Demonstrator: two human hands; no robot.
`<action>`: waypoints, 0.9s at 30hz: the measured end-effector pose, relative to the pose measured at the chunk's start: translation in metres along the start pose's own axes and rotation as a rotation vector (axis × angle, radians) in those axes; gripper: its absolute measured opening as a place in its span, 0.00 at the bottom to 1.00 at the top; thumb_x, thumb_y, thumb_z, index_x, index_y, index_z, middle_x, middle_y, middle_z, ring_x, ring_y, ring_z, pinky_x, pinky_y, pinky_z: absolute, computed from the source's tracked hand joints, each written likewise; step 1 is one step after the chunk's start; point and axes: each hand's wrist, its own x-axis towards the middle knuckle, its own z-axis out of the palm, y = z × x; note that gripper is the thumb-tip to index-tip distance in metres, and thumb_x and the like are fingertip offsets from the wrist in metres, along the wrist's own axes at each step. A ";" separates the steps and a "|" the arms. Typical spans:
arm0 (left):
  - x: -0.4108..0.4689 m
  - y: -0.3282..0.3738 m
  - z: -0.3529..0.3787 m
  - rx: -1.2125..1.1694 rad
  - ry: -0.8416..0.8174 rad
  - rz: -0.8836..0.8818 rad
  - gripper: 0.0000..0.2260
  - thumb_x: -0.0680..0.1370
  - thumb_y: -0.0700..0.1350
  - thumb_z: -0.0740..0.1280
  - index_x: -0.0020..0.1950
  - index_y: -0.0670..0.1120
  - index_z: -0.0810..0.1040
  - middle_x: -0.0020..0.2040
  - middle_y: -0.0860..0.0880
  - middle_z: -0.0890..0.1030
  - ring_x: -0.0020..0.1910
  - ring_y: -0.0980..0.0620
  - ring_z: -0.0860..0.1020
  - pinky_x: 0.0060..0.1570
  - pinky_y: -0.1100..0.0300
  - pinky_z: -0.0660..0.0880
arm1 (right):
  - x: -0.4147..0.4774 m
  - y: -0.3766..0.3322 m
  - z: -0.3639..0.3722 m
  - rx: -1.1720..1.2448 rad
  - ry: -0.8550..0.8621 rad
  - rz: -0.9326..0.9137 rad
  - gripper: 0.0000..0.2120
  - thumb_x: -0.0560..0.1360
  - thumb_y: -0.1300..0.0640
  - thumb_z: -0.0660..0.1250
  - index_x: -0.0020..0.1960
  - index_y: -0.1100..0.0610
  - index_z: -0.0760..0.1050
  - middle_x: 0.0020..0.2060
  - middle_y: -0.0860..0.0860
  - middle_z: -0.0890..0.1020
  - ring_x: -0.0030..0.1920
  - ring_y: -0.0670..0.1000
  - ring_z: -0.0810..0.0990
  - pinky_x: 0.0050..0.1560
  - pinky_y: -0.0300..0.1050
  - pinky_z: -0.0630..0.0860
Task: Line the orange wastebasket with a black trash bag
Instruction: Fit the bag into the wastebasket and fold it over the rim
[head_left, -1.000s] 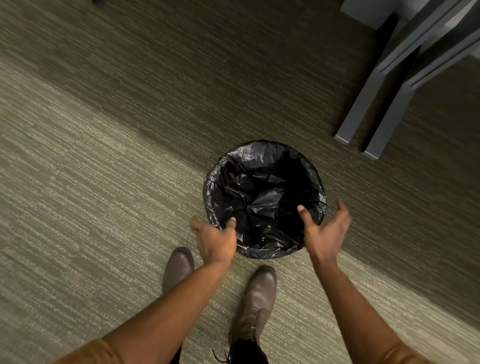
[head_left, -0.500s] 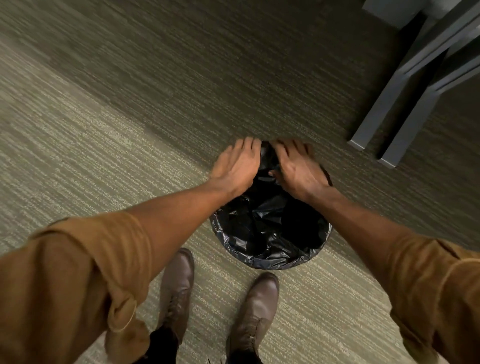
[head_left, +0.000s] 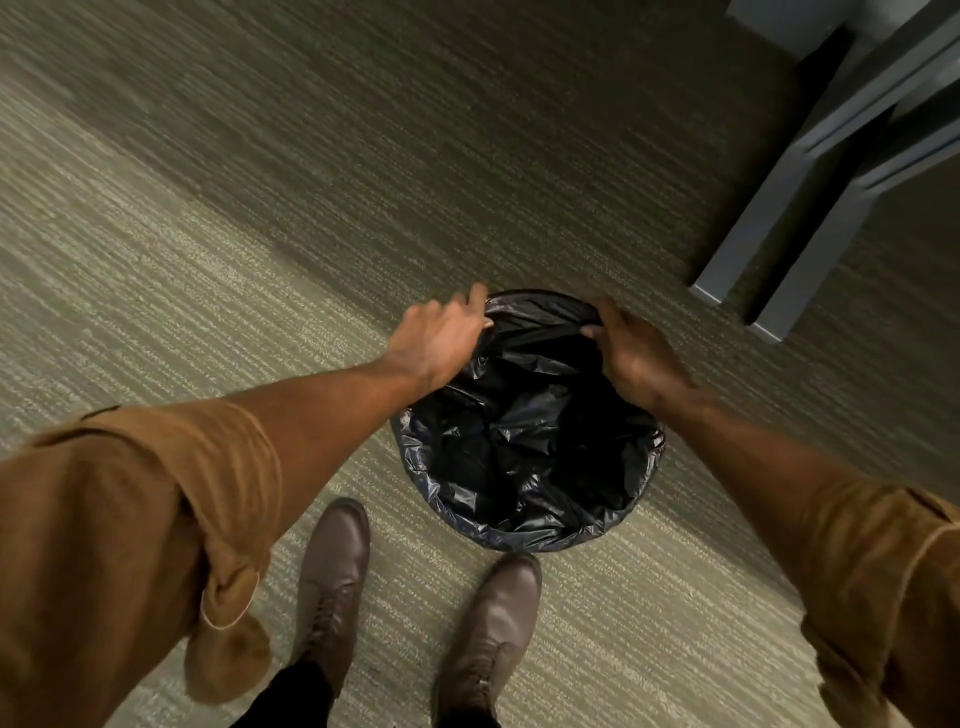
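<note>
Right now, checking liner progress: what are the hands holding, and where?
Both hands, left and right, grip the crinkled black plastic trash bag at its far rim edge.

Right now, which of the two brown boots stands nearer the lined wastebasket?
The right boot: its toe nearly meets the black trash bag; the left boot stands clear.

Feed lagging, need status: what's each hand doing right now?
Left hand: closed on the bag at the far rim.
Right hand: closed on the bag there too.
</note>
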 end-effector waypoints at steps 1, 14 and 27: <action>0.000 -0.002 0.002 -0.024 -0.001 0.005 0.11 0.88 0.40 0.61 0.70 0.41 0.66 0.57 0.39 0.85 0.47 0.36 0.87 0.45 0.41 0.81 | -0.007 0.003 0.002 0.068 0.015 0.049 0.18 0.89 0.56 0.59 0.78 0.55 0.66 0.63 0.60 0.83 0.56 0.61 0.83 0.49 0.46 0.71; -0.014 -0.008 0.003 -0.131 -0.065 -0.138 0.27 0.88 0.63 0.51 0.71 0.41 0.66 0.46 0.45 0.79 0.36 0.48 0.78 0.40 0.45 0.82 | -0.082 0.023 0.053 0.831 0.560 0.530 0.32 0.87 0.34 0.51 0.78 0.57 0.71 0.72 0.62 0.80 0.72 0.63 0.79 0.74 0.64 0.75; -0.132 0.032 0.047 -0.364 0.113 -0.243 0.35 0.86 0.50 0.65 0.85 0.35 0.53 0.87 0.32 0.54 0.86 0.33 0.60 0.83 0.37 0.65 | -0.138 -0.029 0.111 0.507 0.688 0.567 0.29 0.84 0.67 0.65 0.83 0.62 0.64 0.78 0.60 0.75 0.77 0.62 0.75 0.77 0.61 0.74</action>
